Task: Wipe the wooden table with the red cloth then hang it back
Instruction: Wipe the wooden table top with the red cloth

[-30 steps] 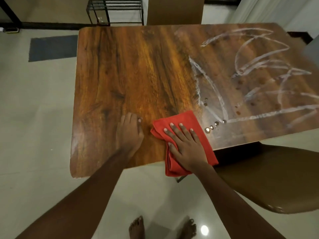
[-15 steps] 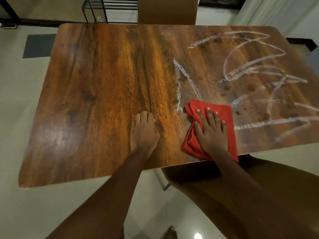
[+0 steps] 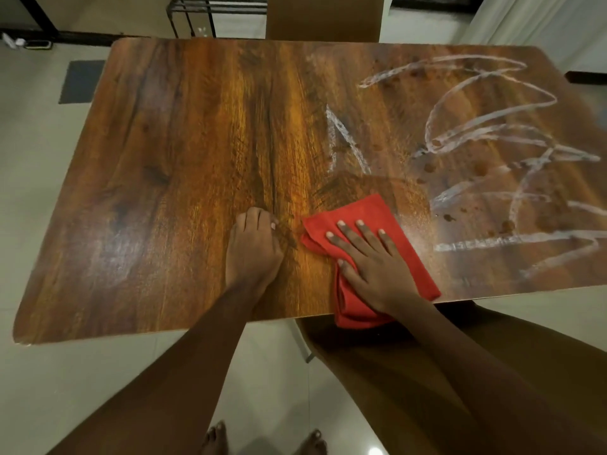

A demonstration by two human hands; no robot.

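Note:
The wooden table (image 3: 184, 165) fills most of the head view. White streaks and brown spots (image 3: 486, 152) cover its right half. A folded red cloth (image 3: 368, 211) lies at the near edge, its lower end hanging over the rim. My right hand (image 3: 371, 267) presses flat on the cloth with straight, spread fingers. My left hand (image 3: 253, 251) rests on the bare wood just left of the cloth, fingers together and bent slightly down at the tips, holding nothing.
A brown chair (image 3: 492, 372) sits under my right arm at the near edge. Another chair back (image 3: 322, 18) stands at the far side, beside a black metal rack (image 3: 210, 8). A grey mat (image 3: 80, 82) lies on the tiled floor at left.
My right hand slid the cloth from the near edge out to the right over the smears, then back toward me and left. The left hand stayed resting on the wood.

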